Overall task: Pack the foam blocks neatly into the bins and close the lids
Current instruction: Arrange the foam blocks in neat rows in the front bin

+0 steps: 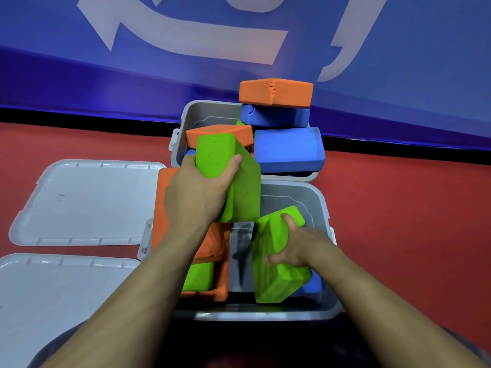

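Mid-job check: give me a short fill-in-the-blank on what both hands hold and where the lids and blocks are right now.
1. The left hand and the right hand each grip a foam block of the colour ____.
2. Both grey lids lie off the bins, on the person's ____ side.
3. The topmost block on the far bin pile is ____ in colour.
4. Directly under that top block sits a ____ block.

Missing words: green; left; orange; blue
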